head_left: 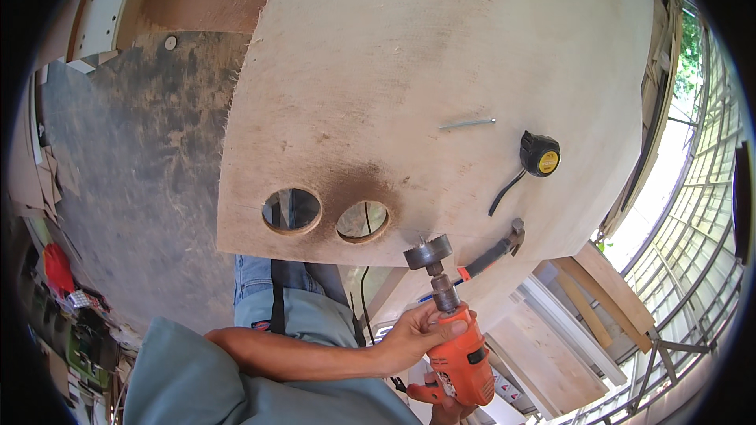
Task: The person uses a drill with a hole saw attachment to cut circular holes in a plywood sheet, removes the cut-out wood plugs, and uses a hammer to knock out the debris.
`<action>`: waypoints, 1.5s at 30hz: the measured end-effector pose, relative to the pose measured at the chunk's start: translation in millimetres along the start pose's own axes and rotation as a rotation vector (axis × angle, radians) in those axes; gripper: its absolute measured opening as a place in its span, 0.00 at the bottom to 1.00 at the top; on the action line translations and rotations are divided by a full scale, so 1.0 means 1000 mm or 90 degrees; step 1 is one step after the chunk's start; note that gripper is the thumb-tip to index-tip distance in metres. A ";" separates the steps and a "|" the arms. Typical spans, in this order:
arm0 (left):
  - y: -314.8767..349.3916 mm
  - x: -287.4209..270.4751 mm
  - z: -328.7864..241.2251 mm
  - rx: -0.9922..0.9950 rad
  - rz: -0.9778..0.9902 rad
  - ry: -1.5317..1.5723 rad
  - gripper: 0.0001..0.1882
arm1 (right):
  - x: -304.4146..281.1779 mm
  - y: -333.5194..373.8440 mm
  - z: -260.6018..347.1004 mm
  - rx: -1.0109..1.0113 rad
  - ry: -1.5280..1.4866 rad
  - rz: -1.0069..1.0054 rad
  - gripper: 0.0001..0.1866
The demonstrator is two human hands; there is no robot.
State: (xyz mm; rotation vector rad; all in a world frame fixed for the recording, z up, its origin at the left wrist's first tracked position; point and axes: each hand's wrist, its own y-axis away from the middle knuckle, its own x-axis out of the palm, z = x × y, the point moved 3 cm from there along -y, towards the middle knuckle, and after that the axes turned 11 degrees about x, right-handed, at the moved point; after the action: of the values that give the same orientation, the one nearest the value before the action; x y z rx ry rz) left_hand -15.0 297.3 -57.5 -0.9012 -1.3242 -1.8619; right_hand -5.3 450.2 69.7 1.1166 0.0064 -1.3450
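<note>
An orange power drill (pixel 461 358) is gripped in both hands, with a dark round hole saw (pixel 428 253) fitted in its chuck. My left hand (pixel 411 338) is closed round the front of the drill body, just behind the chuck. Partly cut off by the lower edge, my right hand (pixel 452 412) wraps the drill's rear handle. The saw's teeth point away from me, over the near edge of a large pale plywood sheet (pixel 378 71). Two round holes pierce the sheet left of the saw, with dark scorched dust around the right one.
On the sheet lie a claw hammer (pixel 494 253) right of the saw, a black and yellow tape measure (pixel 540 154), and a thin metal rod (pixel 468 123). Boards (pixel 551 346) are stacked at lower right. A red object (pixel 57 269) sits far left.
</note>
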 end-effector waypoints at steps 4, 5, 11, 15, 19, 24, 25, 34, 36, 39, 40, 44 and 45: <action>-0.001 -0.001 0.002 -0.003 0.022 0.012 0.27 | 0.002 -0.002 0.012 0.007 0.034 -0.001 0.49; -0.001 -0.002 0.003 -0.003 0.024 0.007 0.27 | 0.001 -0.005 0.016 0.007 0.044 -0.001 0.49; -0.002 -0.002 -0.001 0.007 0.065 0.046 0.28 | 0.004 -0.012 0.034 0.021 0.099 0.003 0.47; -0.001 -0.001 -0.003 0.007 0.087 0.072 0.28 | 0.009 -0.017 0.043 0.032 0.129 0.006 0.47; 0.000 0.000 -0.009 -0.006 0.108 0.079 0.28 | 0.017 -0.027 0.052 0.050 0.163 0.010 0.46; -0.002 -0.001 -0.010 0.002 0.149 0.115 0.29 | 0.029 -0.051 0.056 0.065 0.212 0.027 0.45; -0.002 -0.001 -0.012 0.001 0.153 0.121 0.30 | 0.033 -0.059 0.054 0.067 0.219 0.033 0.45; -0.004 -0.005 -0.021 -0.024 0.230 0.188 0.34 | 0.056 -0.082 0.054 0.091 0.251 0.053 0.43; -0.004 -0.007 -0.021 -0.026 0.247 0.203 0.34 | 0.057 -0.081 0.055 0.098 0.255 0.053 0.43; -0.005 -0.009 -0.021 -0.033 0.278 0.229 0.35 | 0.059 -0.079 0.058 0.107 0.262 0.053 0.42; -0.006 -0.010 -0.021 -0.035 0.293 0.239 0.36 | 0.059 -0.078 0.059 0.110 0.265 0.053 0.42; -0.007 -0.009 -0.027 -0.038 0.299 0.242 0.38 | 0.060 -0.076 0.061 0.121 0.271 0.052 0.41; -0.007 -0.009 -0.028 -0.041 0.311 0.252 0.38 | 0.061 -0.076 0.063 0.123 0.274 0.054 0.41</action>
State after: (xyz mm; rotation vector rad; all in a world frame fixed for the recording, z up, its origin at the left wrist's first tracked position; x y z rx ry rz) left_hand -20.5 274.0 -75.6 -0.7522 -0.7289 -1.5937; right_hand -80.7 377.2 19.8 1.5369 0.1444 -1.0244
